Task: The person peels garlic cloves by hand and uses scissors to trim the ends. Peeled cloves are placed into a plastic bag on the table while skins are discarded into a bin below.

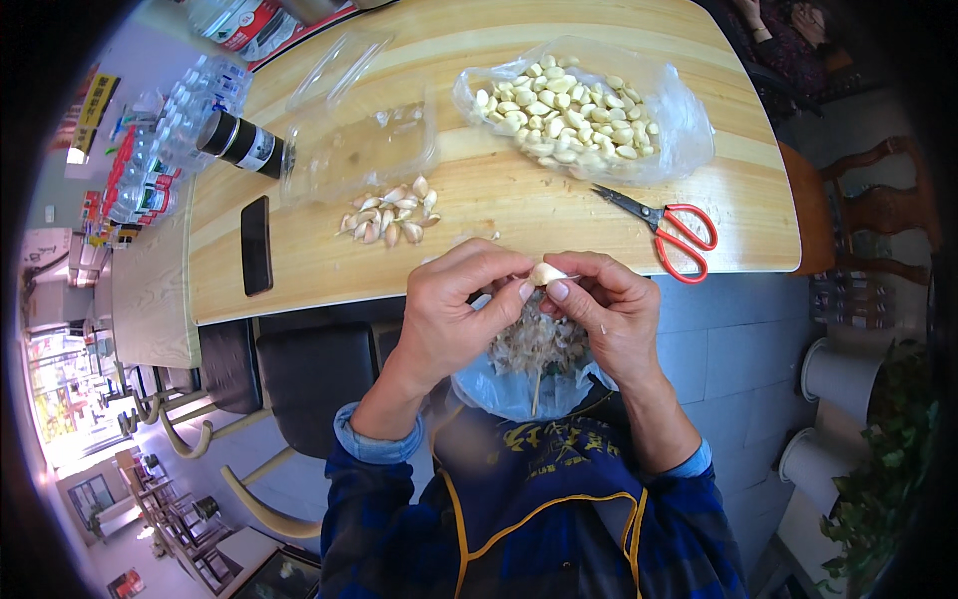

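Between the fingertips of my left hand (464, 299) and my right hand (610, 307) is a pale garlic clove (548, 274), with a bit of skin pulled out at its right side. Both hands pinch it just off the table's near edge. Beneath them hangs a plastic bag (479, 389) in my lap, filled with dry garlic skins (539, 344). On the table, a small heap of unpeeled garlic cloves (393, 213) lies beyond my left hand. A clear bag (685, 142) of peeled garlic cloves (569, 112) rests farther back. Red-handled scissors (658, 224) lie beyond my right hand, blades pointing left.
A clear plastic container (359, 146) with its lid raised stands behind the unpeeled cloves. Left of it are a dark jar (241, 144) and a smartphone (257, 245). Packs of bottled water (202, 112) stand farther left. Black-seated chairs (318, 382) are below the table; another person (793, 37) sits at far right.
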Demonstrator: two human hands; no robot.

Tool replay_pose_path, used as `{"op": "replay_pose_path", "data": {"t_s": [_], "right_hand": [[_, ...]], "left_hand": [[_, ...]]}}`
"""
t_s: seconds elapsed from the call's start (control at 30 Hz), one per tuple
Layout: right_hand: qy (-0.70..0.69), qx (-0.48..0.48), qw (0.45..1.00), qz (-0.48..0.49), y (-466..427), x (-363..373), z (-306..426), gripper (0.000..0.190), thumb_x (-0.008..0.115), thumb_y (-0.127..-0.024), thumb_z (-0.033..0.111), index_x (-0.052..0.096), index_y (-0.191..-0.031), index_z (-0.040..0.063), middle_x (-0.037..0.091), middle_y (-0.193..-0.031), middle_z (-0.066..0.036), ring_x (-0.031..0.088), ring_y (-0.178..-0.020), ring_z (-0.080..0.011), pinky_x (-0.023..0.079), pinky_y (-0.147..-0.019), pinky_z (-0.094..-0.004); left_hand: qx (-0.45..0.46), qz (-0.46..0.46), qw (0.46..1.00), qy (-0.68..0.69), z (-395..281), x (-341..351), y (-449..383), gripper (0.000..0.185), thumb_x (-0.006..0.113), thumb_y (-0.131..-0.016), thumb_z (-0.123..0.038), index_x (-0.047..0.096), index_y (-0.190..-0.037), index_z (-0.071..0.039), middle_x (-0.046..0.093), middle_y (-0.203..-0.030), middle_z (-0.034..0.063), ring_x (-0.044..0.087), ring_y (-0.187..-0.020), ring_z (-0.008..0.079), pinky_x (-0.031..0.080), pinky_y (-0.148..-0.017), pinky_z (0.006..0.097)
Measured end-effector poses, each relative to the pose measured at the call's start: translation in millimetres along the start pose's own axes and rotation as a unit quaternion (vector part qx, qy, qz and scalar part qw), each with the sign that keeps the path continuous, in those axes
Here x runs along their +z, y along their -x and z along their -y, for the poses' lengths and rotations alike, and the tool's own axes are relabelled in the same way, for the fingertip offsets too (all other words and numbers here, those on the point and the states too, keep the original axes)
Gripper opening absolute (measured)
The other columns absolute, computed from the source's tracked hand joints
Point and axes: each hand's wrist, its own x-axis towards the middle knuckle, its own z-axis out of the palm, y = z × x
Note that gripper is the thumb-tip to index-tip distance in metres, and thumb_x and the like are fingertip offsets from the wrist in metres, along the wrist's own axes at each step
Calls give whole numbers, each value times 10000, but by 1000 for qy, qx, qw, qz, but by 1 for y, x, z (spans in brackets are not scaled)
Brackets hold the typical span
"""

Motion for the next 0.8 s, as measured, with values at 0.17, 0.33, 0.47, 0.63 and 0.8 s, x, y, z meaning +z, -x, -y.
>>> {"op": "replay_pose_path", "data": {"t_s": [0.17, 0.33, 0.47, 0.63, 0.8], "right_hand": [[72, -29, 997, 5, 4, 3, 2, 244, 807, -960, 3, 781, -1202, -16, 748, -1013, -48, 691, -854, -93, 559, -729, -240], [171, -49, 983, 43, 5, -2, 6, 179, 821, -949, 29, 798, -1117, -28, 721, -935, -29, 648, -793, -80, 523, -705, -236], [159, 20, 983, 84, 6, -10, 12, 156, 806, -971, 57, 797, -1102, -27, 729, -907, -8, 630, -790, -54, 518, -709, -227], [92, 83, 988, 92, 10, -7, 6, 152, 792, -983, 60, 792, -1111, -24, 734, -908, 8, 621, -813, -33, 519, -715, -224], [110, 67, 986, 105, 12, -10, 4, 134, 772, -1000, 52, 786, -1108, -26, 735, -918, 6, 624, -818, -36, 521, -728, -221]], "left_hand": [[-6, -3, 996, -94, -8, 2, 10, 188, 765, -878, 78, 772, -1055, 15, 696, -828, 83, 647, -700, 147, 498, -610, 300], [110, 2, 970, -217, -7, 5, 15, 209, 778, -806, 101, 747, -983, -6, 661, -770, 108, 644, -625, 239, 500, -555, 341], [161, -7, 963, -215, -6, 9, 21, 232, 774, -776, 116, 732, -965, -11, 659, -761, 112, 656, -622, 279, 515, -550, 369], [173, 24, 955, -239, -1, 7, 30, 300, 766, -749, 130, 707, -1011, -3, 642, -780, 106, 668, -652, 281, 513, -547, 383], [205, 35, 936, -284, 6, 10, 37, 303, 774, -727, 66, 639, -985, -18, 542, -825, 101, 605, -680, 285, 507, -552, 391]]}}
